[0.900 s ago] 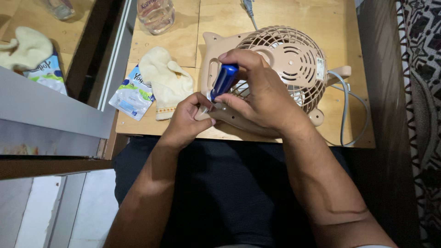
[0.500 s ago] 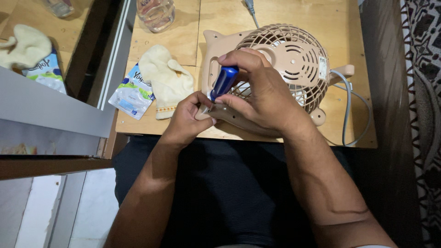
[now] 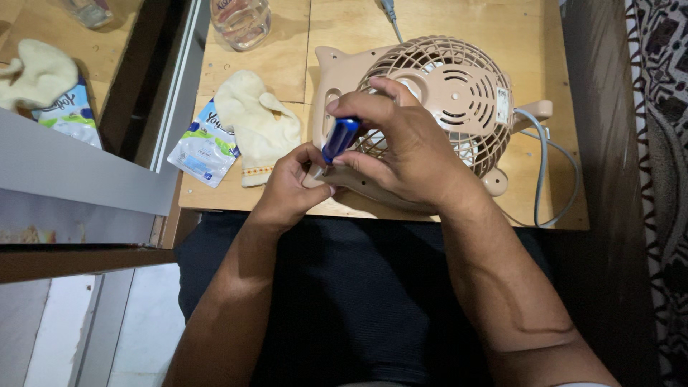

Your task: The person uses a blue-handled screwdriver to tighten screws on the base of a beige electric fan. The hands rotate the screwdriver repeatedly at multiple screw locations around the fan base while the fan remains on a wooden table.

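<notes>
At the fan's [image 3: 437, 93] near corner, your right hand [image 3: 401, 154] grips the blue screwdriver [image 3: 340, 138] upright, left hand [image 3: 290, 186] pinching its tip; grille still mounted.

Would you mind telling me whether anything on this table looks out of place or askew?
The fan lies flat on its front rather than upright, its base overhanging the table edge towards the person. The right hand holds a blue screwdriver at that base, steadied by the left hand. Nothing looks spilled or broken.
</notes>
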